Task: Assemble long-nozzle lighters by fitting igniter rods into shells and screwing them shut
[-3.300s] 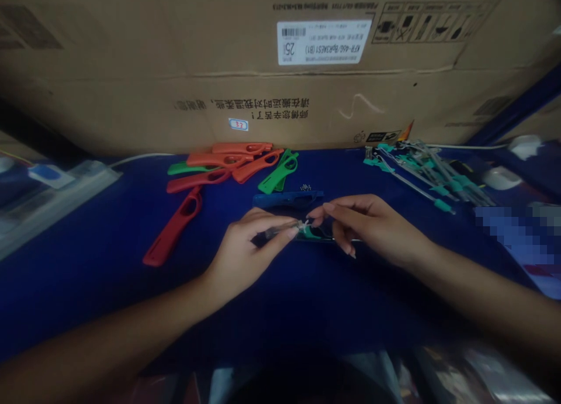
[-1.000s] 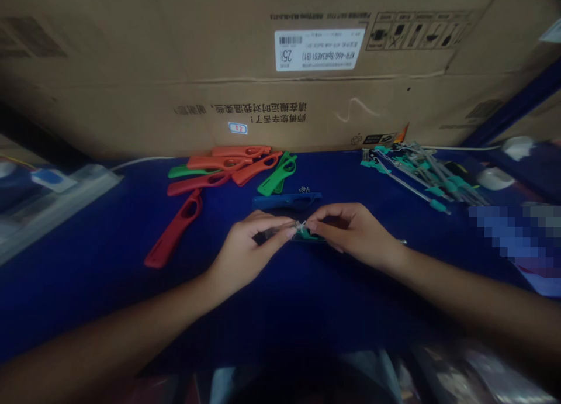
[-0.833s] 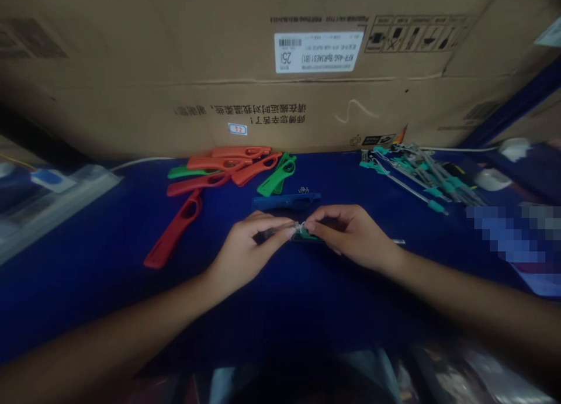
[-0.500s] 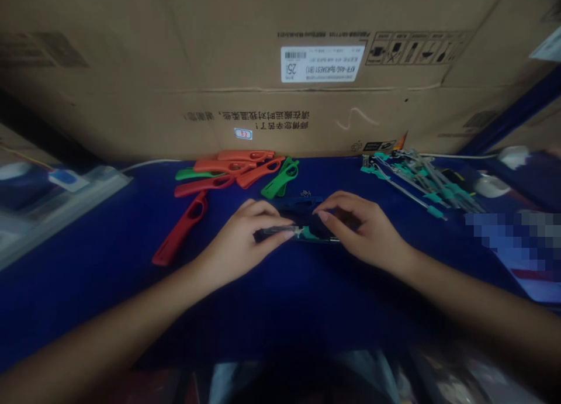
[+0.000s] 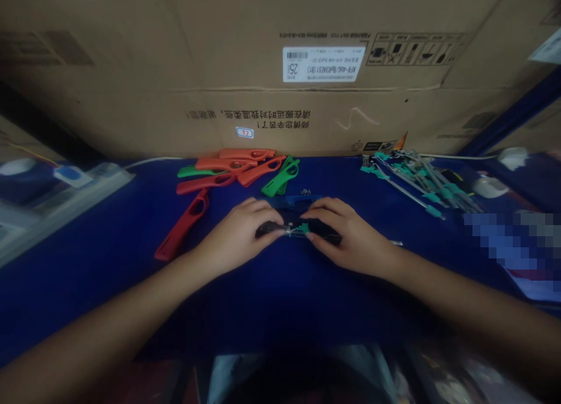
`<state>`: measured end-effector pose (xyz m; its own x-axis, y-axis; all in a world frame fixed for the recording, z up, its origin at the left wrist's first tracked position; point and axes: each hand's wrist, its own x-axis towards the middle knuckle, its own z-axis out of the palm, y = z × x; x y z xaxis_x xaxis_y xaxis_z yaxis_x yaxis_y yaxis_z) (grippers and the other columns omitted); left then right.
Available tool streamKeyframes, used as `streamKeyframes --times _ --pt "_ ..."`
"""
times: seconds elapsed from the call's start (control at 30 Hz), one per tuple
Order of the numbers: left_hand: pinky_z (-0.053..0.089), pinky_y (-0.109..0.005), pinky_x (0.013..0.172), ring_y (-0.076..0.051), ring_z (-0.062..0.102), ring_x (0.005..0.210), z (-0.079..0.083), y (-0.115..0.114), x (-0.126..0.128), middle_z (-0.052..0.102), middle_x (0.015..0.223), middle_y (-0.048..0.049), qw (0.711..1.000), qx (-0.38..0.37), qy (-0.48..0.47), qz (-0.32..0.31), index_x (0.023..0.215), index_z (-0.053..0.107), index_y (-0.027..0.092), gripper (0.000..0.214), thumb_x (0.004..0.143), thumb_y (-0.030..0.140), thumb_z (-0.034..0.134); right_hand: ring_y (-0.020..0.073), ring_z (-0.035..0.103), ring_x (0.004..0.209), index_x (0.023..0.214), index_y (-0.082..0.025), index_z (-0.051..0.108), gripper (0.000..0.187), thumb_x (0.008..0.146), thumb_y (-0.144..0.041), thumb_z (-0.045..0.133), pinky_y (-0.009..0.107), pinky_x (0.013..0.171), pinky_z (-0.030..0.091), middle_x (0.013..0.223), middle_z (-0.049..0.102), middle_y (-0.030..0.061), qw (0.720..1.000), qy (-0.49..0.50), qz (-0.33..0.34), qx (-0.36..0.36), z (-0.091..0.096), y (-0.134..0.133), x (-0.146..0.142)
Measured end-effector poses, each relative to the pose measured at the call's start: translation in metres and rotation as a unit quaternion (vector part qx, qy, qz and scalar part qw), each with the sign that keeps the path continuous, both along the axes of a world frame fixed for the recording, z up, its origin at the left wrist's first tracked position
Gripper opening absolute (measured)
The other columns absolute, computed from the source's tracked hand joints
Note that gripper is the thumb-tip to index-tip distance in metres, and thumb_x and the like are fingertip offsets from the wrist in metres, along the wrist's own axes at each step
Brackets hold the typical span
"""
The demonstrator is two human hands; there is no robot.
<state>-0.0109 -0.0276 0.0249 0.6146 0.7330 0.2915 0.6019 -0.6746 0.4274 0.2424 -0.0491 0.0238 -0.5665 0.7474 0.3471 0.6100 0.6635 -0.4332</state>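
A: What has just changed?

B: The right hand [image 5: 350,234]. A moment ago its fingertips were raised clear of the work; now they are lower, the thumb at the green piece [image 5: 303,228] and the other fingers curled over the far side.

A: Has it got hold of anything?

B: It's half curled, with a gap between thumb and forefinger. Whether it's really gripping, I can't tell.

A: And the left hand [image 5: 240,231]?

B: Closed in a pinch on the dark part [image 5: 265,228], just left of the green piece.

A: Where is that on the desk [image 5: 280,310]?

B: Around the middle, well in from the near edge. The blue handle [image 5: 291,201] is just beyond the fingers, with a little heap of screws [image 5: 305,192] behind it.

A: What does the change mean for the work?

B: I'd judge both hands are now busy at one spot, instead of the left steadying things alone.

A: Anything else about?

B: Orange handles [image 5: 245,154] by the far edge, left of centre, and a pile of rods [image 5: 425,179] towards the far right corner.
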Motion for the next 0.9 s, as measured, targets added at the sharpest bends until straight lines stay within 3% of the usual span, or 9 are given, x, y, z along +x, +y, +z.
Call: streamKeyframes --times 0.2,0.4,0.63,0.9 --pt "0.049 -0.036 0.089 -0.022 0.063 0.095 0.0023 -0.0011 -0.0020 0.070 0.098 -0.0048 1.000 0.011 0.018 -0.009 0.103 0.074 0.024 0.015 0.095 0.029 0.064 0.0282 0.056 0.122 0.130 -0.022 0.060 0.036 0.095 -0.028 0.058 0.050 0.105 0.045 0.132 0.058 0.0137 1.000 -0.022 0.001 0.008 -0.0013 -0.0038 0.0007" --pt "0.053 -0.028 0.072 -0.017 0.067 0.079 0.0043 0.0008 -0.0035 0.071 0.095 -0.0048 0.996 -0.081 -0.038 0.026 0.103 0.078 0.022 0.019 0.093 0.030 0.064 0.0302 0.050 0.133 0.140 -0.024 0.056 0.044 0.097 -0.031 0.056 0.054 0.109 0.042 0.142 0.054 0.0144 0.998 -0.060 0.021 0.013 -0.0049 -0.0055 0.0014" --pt "0.052 -0.026 0.070 -0.016 0.068 0.076 0.0084 0.0027 -0.0042 0.072 0.088 -0.0025 0.990 -0.120 -0.063 0.032 0.096 0.081 0.025 0.014 0.087 0.027 0.071 0.0266 0.056 0.123 0.135 -0.020 0.058 0.038 0.097 -0.021 0.054 0.048 0.105 0.044 0.131 0.061 0.0128 0.997 -0.077 0.027 0.016 -0.0084 -0.0013 0.0026" --pt "0.048 -0.023 0.059 -0.013 0.064 0.065 0.0053 -0.0062 0.0027 0.070 0.078 -0.0005 0.983 -0.157 -0.089 0.041 0.091 0.082 0.025 0.010 0.081 0.025 0.078 0.0248 0.058 0.116 0.129 -0.022 0.061 0.033 0.098 -0.018 0.054 0.045 0.100 0.043 0.124 0.064 0.0092 0.995 -0.090 0.049 0.001 -0.0028 -0.0012 0.0018"
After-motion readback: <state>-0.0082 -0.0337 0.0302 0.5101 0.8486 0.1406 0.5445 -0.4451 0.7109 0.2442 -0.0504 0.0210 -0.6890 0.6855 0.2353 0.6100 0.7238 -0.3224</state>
